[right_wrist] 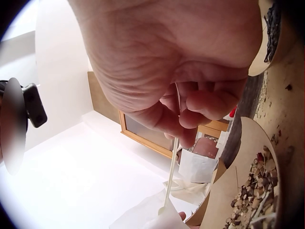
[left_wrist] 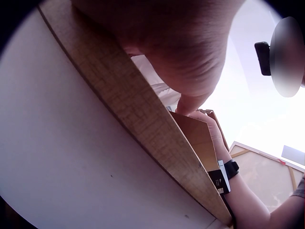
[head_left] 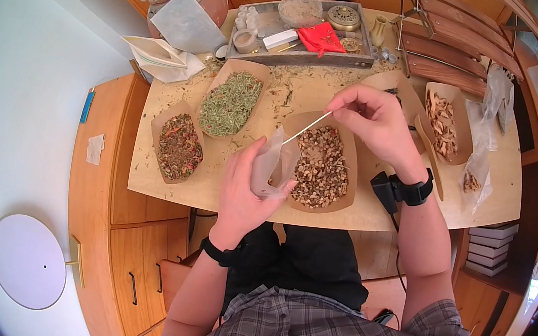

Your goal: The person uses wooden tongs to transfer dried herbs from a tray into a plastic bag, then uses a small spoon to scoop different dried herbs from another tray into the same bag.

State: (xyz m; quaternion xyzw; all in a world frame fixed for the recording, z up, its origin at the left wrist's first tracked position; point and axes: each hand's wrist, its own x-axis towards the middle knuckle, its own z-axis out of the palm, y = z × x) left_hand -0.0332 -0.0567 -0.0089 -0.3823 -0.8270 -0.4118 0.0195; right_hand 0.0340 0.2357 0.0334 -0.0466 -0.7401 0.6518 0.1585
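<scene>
In the head view the left hand [head_left: 245, 182] holds a translucent bag [head_left: 273, 168] upright, its mouth spread, with something brownish low inside. The right hand [head_left: 375, 124] pinches a thin pale stick [head_left: 307, 128] between thumb and fingers; its lower end is at the bag's mouth. Seen from the right wrist, the stick [right_wrist: 171, 176] slants down from the right hand [right_wrist: 167, 62] and has a slightly wider tip by the bag [right_wrist: 147, 214]. Beneath lies a paper tray [head_left: 349, 195] of chopped brown pieces [head_left: 319, 174]. The left hand [left_wrist: 176, 47] hides most of the bag in the left wrist view.
Trays of green herb [head_left: 230, 104], mixed dried bits [head_left: 180, 147] and pale slices [head_left: 441, 123] surround the hands. A grey wooden tray [head_left: 310, 62] with jars and a red cloth [head_left: 321, 38] stands behind. Wooden slats [head_left: 449, 35] rise at back right; plastic bags [head_left: 481, 155] lie below.
</scene>
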